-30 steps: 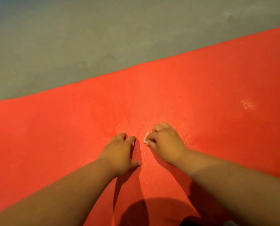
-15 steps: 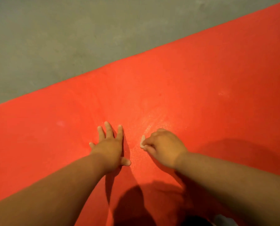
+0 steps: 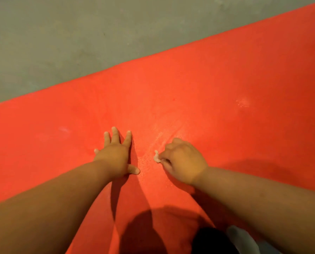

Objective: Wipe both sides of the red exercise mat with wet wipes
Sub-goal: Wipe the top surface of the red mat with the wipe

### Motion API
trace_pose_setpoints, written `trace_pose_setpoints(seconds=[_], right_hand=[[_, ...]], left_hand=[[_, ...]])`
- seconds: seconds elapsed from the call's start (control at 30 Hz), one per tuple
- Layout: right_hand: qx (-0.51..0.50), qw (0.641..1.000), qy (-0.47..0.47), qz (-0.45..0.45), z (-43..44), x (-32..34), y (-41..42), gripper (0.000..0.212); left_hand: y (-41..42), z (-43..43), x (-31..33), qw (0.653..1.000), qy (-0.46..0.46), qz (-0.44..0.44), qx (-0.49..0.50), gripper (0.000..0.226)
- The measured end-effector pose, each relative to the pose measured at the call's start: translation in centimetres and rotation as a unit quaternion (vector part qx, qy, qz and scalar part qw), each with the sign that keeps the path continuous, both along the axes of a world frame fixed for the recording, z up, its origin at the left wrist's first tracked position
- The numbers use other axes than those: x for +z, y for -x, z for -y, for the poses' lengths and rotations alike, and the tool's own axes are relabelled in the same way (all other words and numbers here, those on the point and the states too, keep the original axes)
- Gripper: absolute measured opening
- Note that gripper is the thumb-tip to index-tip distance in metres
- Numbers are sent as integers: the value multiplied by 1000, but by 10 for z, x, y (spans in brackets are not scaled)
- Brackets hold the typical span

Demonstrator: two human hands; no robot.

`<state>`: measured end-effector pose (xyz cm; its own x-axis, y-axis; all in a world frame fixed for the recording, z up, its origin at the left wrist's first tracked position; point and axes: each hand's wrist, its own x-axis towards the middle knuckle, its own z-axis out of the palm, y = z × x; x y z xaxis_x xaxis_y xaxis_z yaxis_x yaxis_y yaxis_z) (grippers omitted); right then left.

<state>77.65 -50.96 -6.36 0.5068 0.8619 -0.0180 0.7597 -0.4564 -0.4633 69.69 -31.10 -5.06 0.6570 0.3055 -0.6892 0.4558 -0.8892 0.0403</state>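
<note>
The red exercise mat (image 3: 217, 85) lies flat on the floor and fills most of the view. My left hand (image 3: 116, 153) presses flat on the mat with its fingers spread and straight. A hand's width to the right, my right hand (image 3: 182, 162) has curled fingers and pinches a small crumpled white wet wipe (image 3: 156, 156) against the mat. Only a bit of the wipe shows past the fingers. A damp, grainy streak runs between the two hands.
Grey concrete floor (image 3: 79, 37) lies beyond the mat's far edge. Pale scuff marks (image 3: 242, 102) show on the mat at right and a fainter one at left. A dark and grey piece of clothing (image 3: 226, 241) sits at the bottom right.
My left hand went from curled fingers to flat and spread on the mat. My right hand kept the wipe pinched and stayed beside it. The view shifted a little.
</note>
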Motion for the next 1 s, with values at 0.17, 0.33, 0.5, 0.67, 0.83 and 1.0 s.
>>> trace_pose_setpoints(seconds=[0.17,0.33,0.5,0.67,0.83,1.0], right_hand=[[-261,962,68,46,47,0,-85,34],[-252,966,56,20,32,-4,-44,36],[-16,998,34,-51,0,-1,38,32],[-276,959,27,-58,38,1,-45,27],[-264,958,111,3,32,3,-31,31],[-32,992,69,-102,21,5,49,45]], left_hand=[[13,1,-1,1000,2,19,0,117],[33,20,2,1000,-5,3,-14,105],[35,23,7,1000,-7,-3,-19,103],[33,21,0,999,-26,-9,-37,100],[32,23,-4,999,-24,-11,-38,98],[30,24,-3,999,-23,-16,-42,98]])
